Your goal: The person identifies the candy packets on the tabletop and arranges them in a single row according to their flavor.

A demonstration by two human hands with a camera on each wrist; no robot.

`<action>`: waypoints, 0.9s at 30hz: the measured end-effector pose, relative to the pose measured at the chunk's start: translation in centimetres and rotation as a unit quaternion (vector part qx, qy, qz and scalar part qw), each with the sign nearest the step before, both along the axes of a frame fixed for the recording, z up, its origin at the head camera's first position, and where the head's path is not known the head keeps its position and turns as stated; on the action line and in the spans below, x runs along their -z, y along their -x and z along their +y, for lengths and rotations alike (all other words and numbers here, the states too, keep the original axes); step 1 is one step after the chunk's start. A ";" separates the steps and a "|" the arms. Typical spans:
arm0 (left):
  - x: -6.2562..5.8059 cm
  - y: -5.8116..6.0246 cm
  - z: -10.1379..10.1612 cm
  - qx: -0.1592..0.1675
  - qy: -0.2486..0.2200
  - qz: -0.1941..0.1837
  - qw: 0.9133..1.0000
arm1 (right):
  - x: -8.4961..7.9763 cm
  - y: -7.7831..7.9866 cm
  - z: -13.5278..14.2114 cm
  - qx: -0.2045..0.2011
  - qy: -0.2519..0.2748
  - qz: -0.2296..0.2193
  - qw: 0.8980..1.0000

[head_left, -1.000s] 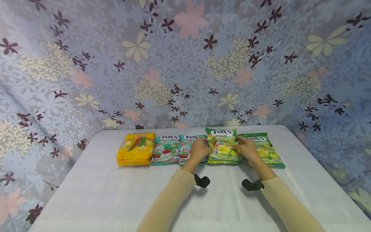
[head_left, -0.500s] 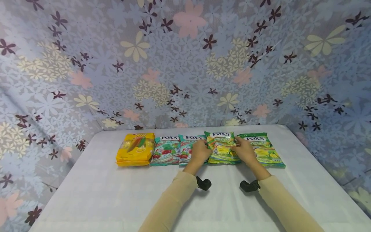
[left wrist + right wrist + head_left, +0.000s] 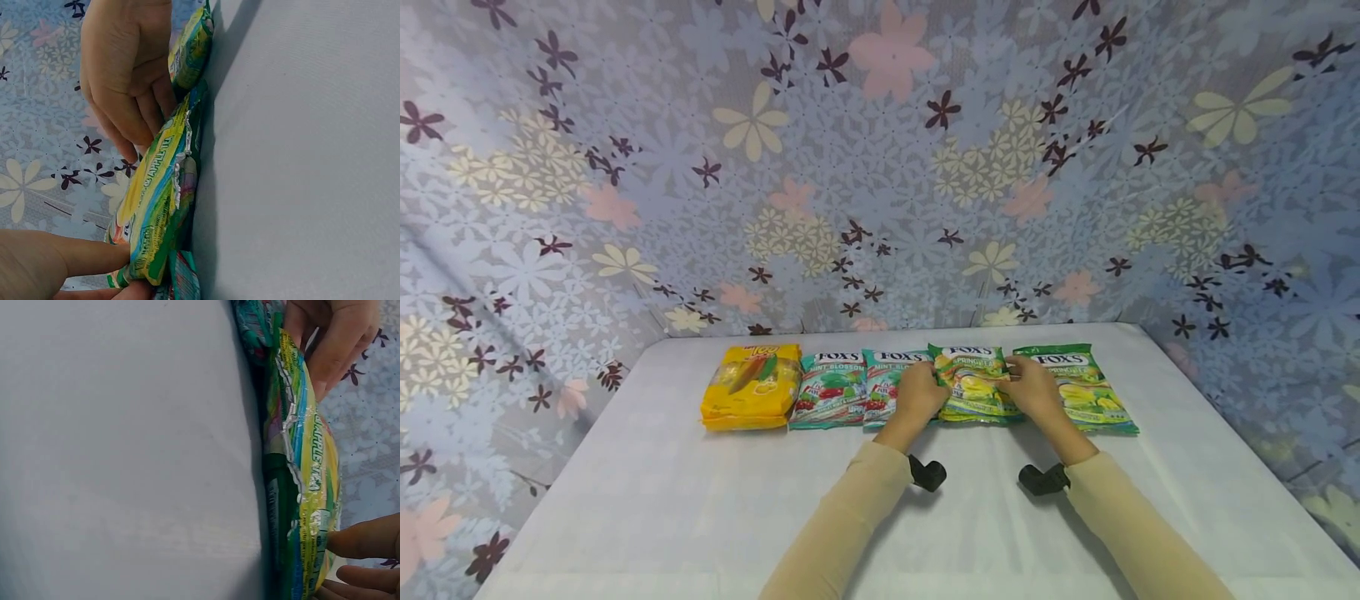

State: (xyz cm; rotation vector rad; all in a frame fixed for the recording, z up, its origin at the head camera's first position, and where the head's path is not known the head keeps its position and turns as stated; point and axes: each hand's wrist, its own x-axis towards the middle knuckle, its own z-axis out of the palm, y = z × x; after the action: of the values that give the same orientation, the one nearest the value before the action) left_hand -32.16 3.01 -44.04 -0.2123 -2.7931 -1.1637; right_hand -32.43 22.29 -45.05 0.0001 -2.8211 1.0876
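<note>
A green and yellow candy bag marked FOX'S lies face up near the table's far edge, between my two hands. My left hand pinches its left edge; thumb and finger show at the bag's corner in the left wrist view. At the right edge, my right hand holds it with thumb and fingertips, also seen in the right wrist view. Beneath the yellow bag a darker green layer shows; whether it is a second bag I cannot tell. My left hand partly covers a teal candy bag.
Another teal bag and a yellow bag continue the row to the left. A further green bag lies to the right, beside my right hand. The white-covered table ends at a flowered cloth backdrop.
The held candy bag has come down and tilted back, its top edge now lower and level with its neighbours. My right hand has shifted slightly left with it.
</note>
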 end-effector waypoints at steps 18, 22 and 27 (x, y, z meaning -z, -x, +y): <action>-1.2 -0.9 1.7 0.031 -0.086 0.032 0.995 | -0.4 0.2 5.8 0.052 0.097 0.080 0.991; -1.7 -1.3 3.6 0.066 -0.213 -0.077 0.972 | 2.1 2.2 9.8 0.094 0.069 0.098 0.988; -1.3 -1.8 6.0 0.095 -0.371 -0.262 0.886 | 2.9 2.1 12.4 0.155 0.077 0.082 0.982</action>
State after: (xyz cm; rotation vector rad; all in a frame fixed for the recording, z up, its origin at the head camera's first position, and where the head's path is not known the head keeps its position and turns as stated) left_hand -30.41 9.06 -42.72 -0.1058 -2.4659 -2.5542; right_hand -34.51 34.73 -47.99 -0.3350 -2.4788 1.1682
